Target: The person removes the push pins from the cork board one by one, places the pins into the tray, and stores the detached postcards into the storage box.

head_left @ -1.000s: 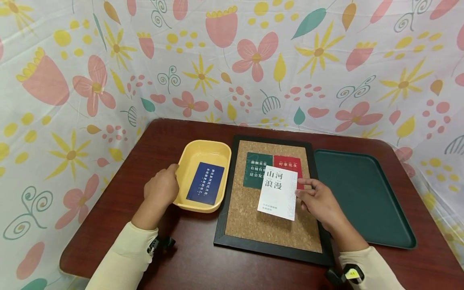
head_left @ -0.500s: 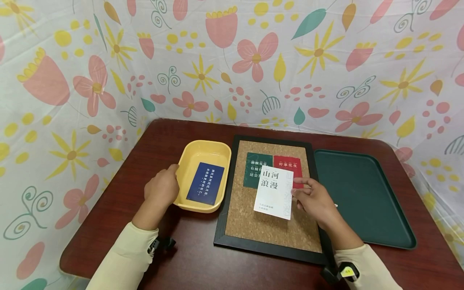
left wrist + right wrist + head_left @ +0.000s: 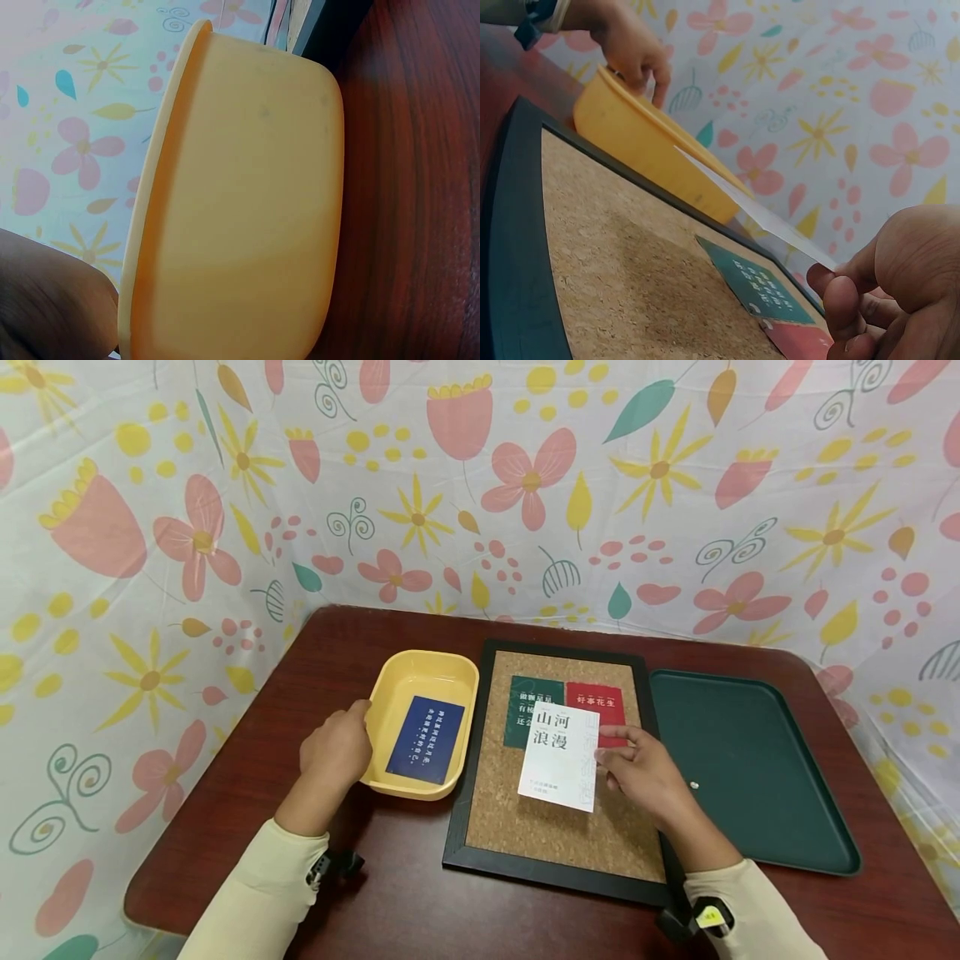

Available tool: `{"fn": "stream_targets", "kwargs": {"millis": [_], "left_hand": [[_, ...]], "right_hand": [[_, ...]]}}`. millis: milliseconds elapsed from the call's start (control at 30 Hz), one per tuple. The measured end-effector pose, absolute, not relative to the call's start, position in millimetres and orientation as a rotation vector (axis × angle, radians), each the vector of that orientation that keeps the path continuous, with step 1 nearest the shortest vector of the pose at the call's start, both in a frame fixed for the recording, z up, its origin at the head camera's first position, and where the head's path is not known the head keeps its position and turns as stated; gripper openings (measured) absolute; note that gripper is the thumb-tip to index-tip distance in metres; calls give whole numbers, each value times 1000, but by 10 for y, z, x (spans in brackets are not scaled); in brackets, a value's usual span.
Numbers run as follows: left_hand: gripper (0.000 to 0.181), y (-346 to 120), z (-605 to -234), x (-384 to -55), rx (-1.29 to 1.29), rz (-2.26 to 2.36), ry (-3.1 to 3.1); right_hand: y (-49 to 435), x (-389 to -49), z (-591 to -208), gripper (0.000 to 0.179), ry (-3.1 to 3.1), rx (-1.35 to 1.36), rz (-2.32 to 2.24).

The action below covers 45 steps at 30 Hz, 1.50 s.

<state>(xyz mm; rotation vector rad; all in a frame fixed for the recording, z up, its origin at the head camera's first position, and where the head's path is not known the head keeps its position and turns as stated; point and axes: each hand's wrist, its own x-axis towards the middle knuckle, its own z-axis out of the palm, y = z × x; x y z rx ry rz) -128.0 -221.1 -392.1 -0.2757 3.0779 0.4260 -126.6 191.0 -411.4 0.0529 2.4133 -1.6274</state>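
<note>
My right hand [image 3: 637,772] pinches a white card [image 3: 558,756] with dark Chinese characters by its right edge. The card hovers over the corkboard [image 3: 562,843], partly covering a green card [image 3: 525,727] and a red card [image 3: 600,697] that lie there side by side. In the right wrist view a gap shows between the white card [image 3: 757,210] and the cork. At the left, my left hand [image 3: 335,747] grips the near-left rim of a yellow plastic basin [image 3: 420,664]. A dark blue card [image 3: 426,739] with white characters lies inside the basin.
Right of the corkboard's black frame [image 3: 555,881] lies a dark green tray [image 3: 757,760], with a small whitish object [image 3: 693,785] on it near my right wrist. All stand on a reddish-brown table [image 3: 405,877]. A floral cloth [image 3: 480,577] hangs behind and to the left.
My right hand has moved slightly left with the white card, uncovering the small whitish object on the tray. The left hand and the basin look unmoved.
</note>
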Motion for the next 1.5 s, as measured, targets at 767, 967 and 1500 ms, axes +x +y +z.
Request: {"fn": "stream_targets", "kwargs": {"millis": [767, 967, 1500], "left_hand": [[41, -2204, -3949, -1280, -276, 425, 3085], [41, -2205, -3951, -1284, -278, 428, 3091], [40, -2216, -3954, -1283, -267, 432, 3093]], "right_hand": [[1800, -1319, -4110, 45, 2455, -7, -1604], [1753, -1333, -4095, 43, 2460, -21, -1599], [1664, -1400, -4101, 45, 2444, 7, -1616]]}}
